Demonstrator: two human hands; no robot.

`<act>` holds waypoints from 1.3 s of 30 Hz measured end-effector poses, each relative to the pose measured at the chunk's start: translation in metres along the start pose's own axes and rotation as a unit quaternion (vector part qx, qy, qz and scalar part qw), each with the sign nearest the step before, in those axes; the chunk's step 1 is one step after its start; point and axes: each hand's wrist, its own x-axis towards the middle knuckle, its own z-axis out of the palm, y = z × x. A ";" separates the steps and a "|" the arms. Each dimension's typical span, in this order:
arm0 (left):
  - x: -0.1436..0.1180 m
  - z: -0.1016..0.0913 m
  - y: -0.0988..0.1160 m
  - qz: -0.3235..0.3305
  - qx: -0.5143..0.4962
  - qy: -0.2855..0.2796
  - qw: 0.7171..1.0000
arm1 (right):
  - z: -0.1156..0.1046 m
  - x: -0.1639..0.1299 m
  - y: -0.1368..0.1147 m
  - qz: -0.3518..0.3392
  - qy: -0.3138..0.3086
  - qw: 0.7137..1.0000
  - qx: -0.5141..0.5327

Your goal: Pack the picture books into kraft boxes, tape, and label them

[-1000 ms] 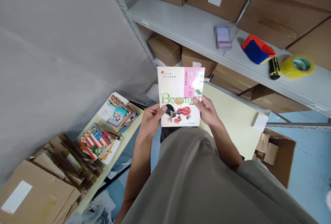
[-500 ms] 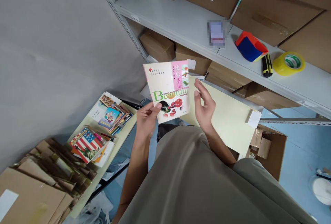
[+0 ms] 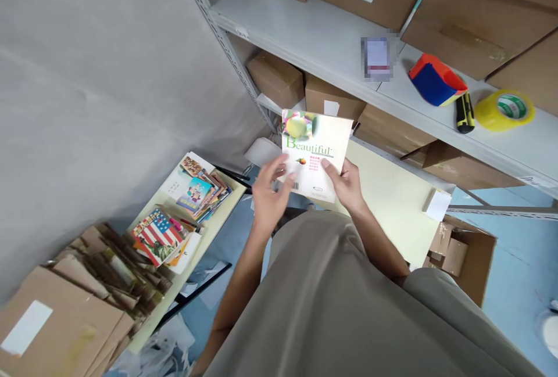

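Cardboard scraps and a heap of picture books crowded the left surface. Further right, the left hand hung open and blurred beside the book, gripping nothing. Only the right hand pinched the book's lower corner, thumb on the cover, holding it upright above the lap. With so slight a one-cornered hold, the book could probably tip or slip to the floor.

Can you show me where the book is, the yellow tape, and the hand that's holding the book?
book (image 3: 320, 136): head view, middle of its cover.
yellow tape (image 3: 503, 111): head view, the roll's rim.
right hand (image 3: 346, 182): head view, back of the hand.
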 end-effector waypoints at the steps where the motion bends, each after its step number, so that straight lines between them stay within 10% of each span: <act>1: 0.004 -0.006 -0.004 -0.024 -0.017 0.023 0.999 | -0.005 0.000 -0.001 0.014 -0.014 1.000 0.010; 11: 0.004 -0.011 -0.004 -0.191 -0.169 -0.071 0.964 | -0.014 0.003 0.020 0.051 -0.053 0.997 -0.010; 15: -0.002 -0.003 -0.006 -0.140 -0.105 0.015 0.985 | 0.002 -0.002 0.028 -0.036 0.005 0.995 -0.090; 18: -0.010 0.006 -0.001 -0.070 -0.004 0.055 0.996 | 0.021 -0.014 0.026 -0.042 -0.062 0.995 -0.073; 24: -0.016 0.003 0.018 0.057 0.033 -0.038 0.997 | 0.014 -0.008 0.014 -0.020 -0.090 0.996 -0.014; 28: 0.000 -0.025 0.005 -0.021 -0.006 0.083 0.996 | -0.011 0.004 0.007 0.033 -0.136 0.990 0.028; 33: 0.011 -0.040 -0.015 -0.157 -0.146 0.035 0.976 | -0.017 0.003 0.005 0.045 -0.168 0.983 0.061; 39: 0.006 -0.037 -0.010 -0.139 -0.139 0.081 0.977 | -0.016 0.007 0.005 0.015 -0.190 0.981 0.029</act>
